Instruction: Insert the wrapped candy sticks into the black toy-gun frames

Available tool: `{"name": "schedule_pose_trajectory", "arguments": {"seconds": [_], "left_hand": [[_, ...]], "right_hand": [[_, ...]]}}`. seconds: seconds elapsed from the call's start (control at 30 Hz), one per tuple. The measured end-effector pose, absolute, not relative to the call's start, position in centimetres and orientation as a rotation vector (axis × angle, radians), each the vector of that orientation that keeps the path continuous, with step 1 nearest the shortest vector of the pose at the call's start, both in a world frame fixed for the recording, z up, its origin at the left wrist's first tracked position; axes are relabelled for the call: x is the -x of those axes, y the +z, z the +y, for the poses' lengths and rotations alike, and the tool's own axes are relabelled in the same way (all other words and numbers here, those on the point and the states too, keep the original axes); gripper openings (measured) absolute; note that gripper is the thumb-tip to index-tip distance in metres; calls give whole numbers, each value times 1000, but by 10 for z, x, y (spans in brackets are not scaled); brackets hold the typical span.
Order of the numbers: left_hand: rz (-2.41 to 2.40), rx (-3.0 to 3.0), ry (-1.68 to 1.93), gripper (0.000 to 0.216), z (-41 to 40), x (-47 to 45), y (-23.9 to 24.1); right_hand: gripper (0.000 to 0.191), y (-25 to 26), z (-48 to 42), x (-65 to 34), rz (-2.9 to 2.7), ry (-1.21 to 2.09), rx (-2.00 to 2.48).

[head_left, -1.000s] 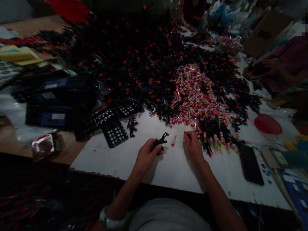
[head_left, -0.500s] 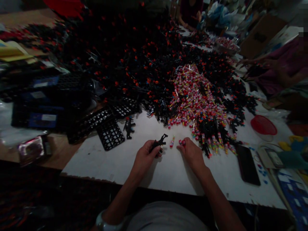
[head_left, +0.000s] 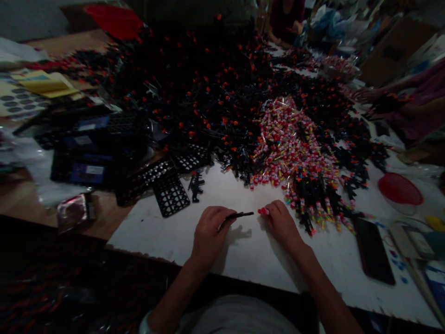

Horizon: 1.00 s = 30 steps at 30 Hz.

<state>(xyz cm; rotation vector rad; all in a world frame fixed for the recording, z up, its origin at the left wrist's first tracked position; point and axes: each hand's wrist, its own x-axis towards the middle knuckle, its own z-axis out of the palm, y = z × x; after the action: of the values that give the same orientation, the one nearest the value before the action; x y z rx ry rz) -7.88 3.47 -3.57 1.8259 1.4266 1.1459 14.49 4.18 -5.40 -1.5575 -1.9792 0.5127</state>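
My left hand [head_left: 211,234] is closed on a small black toy gun [head_left: 243,215], seen edge-on with one end pointing right; its shadow falls on the white tabletop [head_left: 243,260]. Just right of that tip, my right hand [head_left: 282,225] pinches small tubes with red ends [head_left: 263,211]; most of their length is hidden by the fingers. A narrow gap separates the toy gun from the red ends. Beyond the right hand spreads a heap of little red, white and yellow tubes [head_left: 295,144]. Another black toy gun [head_left: 196,186] lies flat beyond my left hand.
A large mound of black toy guns with orange tips [head_left: 194,88] covers the back. Black grid trays [head_left: 171,195] lie at left. On the right are a phone [head_left: 373,250] and a red mesh basket [head_left: 399,188]. A co-worker's hands [head_left: 370,96] are at far right.
The tube that lay between my hands has left the tabletop, and red ends now show at my right fingertips. My left hand has turned the toy gun edge-on. The camera view has shifted left.
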Motion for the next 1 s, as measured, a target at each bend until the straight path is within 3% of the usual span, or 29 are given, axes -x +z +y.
{"name": "schedule_pose_trajectory", "arguments": {"seconds": [0.2, 0.3, 0.4, 0.57, 0.73, 1.0], "left_hand": [[1222, -2091, 1354, 30, 33, 70, -29], [1119, -2196, 1343, 33, 32, 67, -27], [1295, -2067, 1290, 29, 29, 66, -25], [1319, -1044, 1156, 65, 17, 56, -27], [1240, -708, 930, 33, 10, 40, -29], [1260, -667, 968, 26, 16, 34, -23]], "right_hand": [[35, -30, 14, -125, -804, 1473, 1360], [41, -25, 13, -117, -615, 1685, 1226], [36, -24, 15, -114, -632, 1632, 1215], [27, -20, 9, -107, -842, 1367, 1401], [22, -22, -3, -105, -1130, 1244, 1538], [21, -35, -8, -128, -1504, 1015, 1609]]}}
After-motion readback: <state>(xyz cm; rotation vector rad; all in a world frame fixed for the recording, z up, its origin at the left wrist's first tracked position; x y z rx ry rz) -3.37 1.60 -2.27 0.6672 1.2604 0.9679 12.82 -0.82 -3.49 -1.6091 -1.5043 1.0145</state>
